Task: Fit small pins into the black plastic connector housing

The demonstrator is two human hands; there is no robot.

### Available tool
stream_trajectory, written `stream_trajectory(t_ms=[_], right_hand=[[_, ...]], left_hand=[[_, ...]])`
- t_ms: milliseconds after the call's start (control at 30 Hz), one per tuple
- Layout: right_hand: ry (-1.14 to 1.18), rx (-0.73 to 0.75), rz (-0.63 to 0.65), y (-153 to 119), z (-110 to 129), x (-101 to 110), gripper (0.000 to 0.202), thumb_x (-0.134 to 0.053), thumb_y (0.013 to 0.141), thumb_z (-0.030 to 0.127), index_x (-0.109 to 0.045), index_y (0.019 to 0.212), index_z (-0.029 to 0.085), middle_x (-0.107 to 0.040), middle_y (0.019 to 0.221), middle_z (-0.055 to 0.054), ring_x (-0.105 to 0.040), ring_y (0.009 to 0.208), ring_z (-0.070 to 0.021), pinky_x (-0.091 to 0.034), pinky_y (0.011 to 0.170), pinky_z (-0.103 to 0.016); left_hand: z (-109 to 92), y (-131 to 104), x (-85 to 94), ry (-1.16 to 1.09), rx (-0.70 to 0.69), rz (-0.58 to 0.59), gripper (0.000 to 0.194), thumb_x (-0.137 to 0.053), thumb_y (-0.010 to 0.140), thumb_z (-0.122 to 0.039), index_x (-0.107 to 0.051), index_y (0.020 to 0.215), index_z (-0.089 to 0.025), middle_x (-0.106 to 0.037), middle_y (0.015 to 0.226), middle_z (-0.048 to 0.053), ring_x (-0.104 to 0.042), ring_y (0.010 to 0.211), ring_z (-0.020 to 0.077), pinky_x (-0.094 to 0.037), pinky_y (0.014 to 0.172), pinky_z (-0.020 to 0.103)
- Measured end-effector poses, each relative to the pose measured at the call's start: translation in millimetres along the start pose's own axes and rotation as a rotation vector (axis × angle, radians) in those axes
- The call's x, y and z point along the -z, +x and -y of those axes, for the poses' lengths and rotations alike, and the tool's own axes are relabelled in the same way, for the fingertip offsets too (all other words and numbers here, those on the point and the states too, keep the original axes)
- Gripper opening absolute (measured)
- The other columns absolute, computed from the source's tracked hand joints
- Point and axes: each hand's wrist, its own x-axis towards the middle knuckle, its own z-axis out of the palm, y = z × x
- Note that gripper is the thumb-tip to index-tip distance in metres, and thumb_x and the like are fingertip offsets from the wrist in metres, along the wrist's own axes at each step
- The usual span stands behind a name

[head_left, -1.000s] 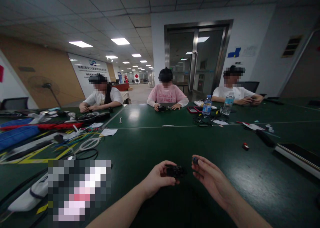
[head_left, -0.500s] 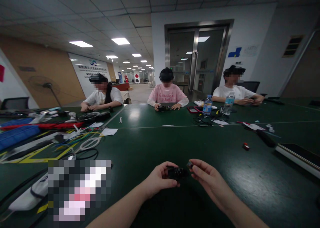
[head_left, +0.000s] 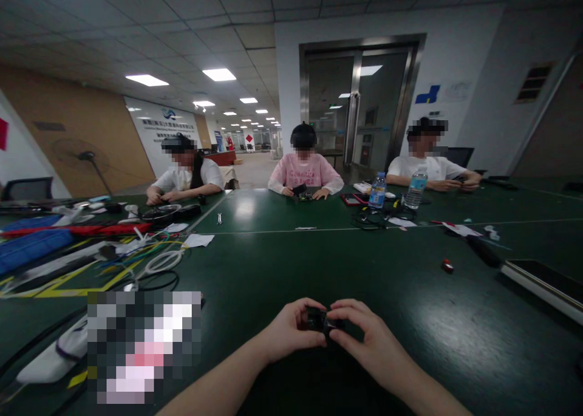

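A small black part, its exact kind too dark to make out, is held just above the green table in front of me. My left hand grips its left side between thumb and fingers. At its right end, the thumb and fingertips of my right hand close round a small dark piece, mostly hidden by the fingers. The two hands almost touch, and I cannot tell whether the piece is joined to the black part.
A red-and-silver small item lies to the right, near a flat device. Cables, a blue tray and a white power strip crowd the left. Bottles stand across the table, where three people sit.
My right hand has moved left with the small dark piece, up against the black part in my left hand. The left hand has stayed nearly in place.
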Motion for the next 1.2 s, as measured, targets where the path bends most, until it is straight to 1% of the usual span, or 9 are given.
stream_trajectory(t_ms=[200,367,533,600,733,833,967,1100,1200], right_hand=[[-0.022,0.033,0.013,-2.0,2.9,1.5,0.019,-0.062,0.076,0.025,-0.068,0.093,0.032,-0.061,0.108,-0.004,-0.054,0.105,-0.0243,-0.040,0.094,-0.042],[-0.037,0.020,0.046,-2.5,2.0,1.2,0.022,-0.061,0.076,0.024,-0.067,0.095,0.032,-0.061,0.111,-0.003,-0.054,0.106,-0.0250,-0.040,0.095,-0.044],[0.025,0.042,0.027,-2.8,-2.0,1.4,0.037,-0.063,0.075,0.023,-0.060,0.111,0.032,-0.059,0.117,-0.003,-0.052,0.111,-0.0243,-0.037,0.099,-0.042],[0.038,0.040,0.007,-3.0,-3.1,1.0,0.039,-0.062,0.076,0.023,-0.057,0.114,0.032,-0.059,0.117,-0.003,-0.052,0.111,-0.0239,-0.038,0.099,-0.042],[0.026,0.042,0.005,-1.9,-3.5,-0.3,0.033,-0.059,0.079,0.022,-0.059,0.111,0.029,-0.061,0.113,-0.003,-0.054,0.108,-0.0226,-0.041,0.096,-0.040],[0.010,0.054,-0.004,-0.4,-3.4,-1.0,0.031,-0.057,0.079,0.020,-0.058,0.109,0.026,-0.062,0.111,-0.003,-0.055,0.106,-0.0214,-0.042,0.095,-0.038],[-0.013,0.058,-0.018,0.0,-3.5,-1.2,0.030,-0.058,0.079,0.021,-0.058,0.109,0.026,-0.062,0.110,-0.004,-0.055,0.106,-0.0212,-0.043,0.093,-0.038],[-0.031,0.082,0.014,-1.0,-1.9,0.1,0.021,-0.056,0.081,0.022,-0.064,0.100,0.027,-0.060,0.112,-0.004,-0.055,0.107,-0.0215,-0.042,0.095,-0.038],[-0.051,0.064,0.033,-1.3,0.2,1.3,0.019,-0.057,0.081,0.023,-0.067,0.096,0.028,-0.058,0.114,-0.005,-0.054,0.109,-0.0224,-0.041,0.096,-0.039]], left_hand=[[-2.3,-0.6,-0.8,0.035,0.005,-0.015,0.048,-0.077,0.063,-0.021,-0.052,0.104,-0.014,-0.065,0.085,0.003,-0.064,0.071,0.0138,-0.048,0.071,0.030],[-3.2,-0.6,-1.9,0.014,0.015,0.002,0.049,-0.079,0.061,-0.021,-0.052,0.103,-0.014,-0.065,0.088,0.005,-0.064,0.072,0.0145,-0.047,0.072,0.032],[-6.7,-2.3,-2.8,-0.096,-0.025,-0.032,0.048,-0.079,0.062,-0.020,-0.051,0.101,-0.017,-0.063,0.091,0.004,-0.064,0.077,0.0144,-0.047,0.073,0.030],[-7.0,-2.7,-2.5,-0.121,-0.032,-0.024,0.047,-0.078,0.062,-0.020,-0.050,0.099,-0.017,-0.063,0.092,0.004,-0.064,0.076,0.0142,-0.047,0.072,0.029],[-4.8,-2.0,-0.5,-0.127,-0.039,-0.005,0.045,-0.078,0.063,-0.020,-0.050,0.099,-0.018,-0.063,0.091,0.004,-0.064,0.074,0.0145,-0.046,0.072,0.029],[-4.2,-1.6,0.9,-0.079,-0.047,-0.034,0.044,-0.077,0.063,-0.019,-0.053,0.100,-0.019,-0.061,0.094,0.003,-0.061,0.079,0.0146,-0.044,0.074,0.029],[-4.4,-1.9,1.3,-0.033,-0.038,-0.071,0.048,-0.077,0.062,-0.018,-0.054,0.103,-0.020,-0.060,0.098,0.004,-0.058,0.085,0.0164,-0.044,0.077,0.031],[-2.9,-1.8,2.1,-0.051,-0.048,-0.079,0.046,-0.076,0.062,-0.017,-0.055,0.103,-0.019,-0.061,0.096,0.004,-0.059,0.083,0.0160,-0.045,0.074,0.030],[-2.3,-1.9,3.1,-0.063,-0.049,-0.056,0.045,-0.076,0.063,-0.015,-0.055,0.102,-0.019,-0.061,0.094,0.003,-0.059,0.080,0.0138,-0.045,0.071,0.027]])
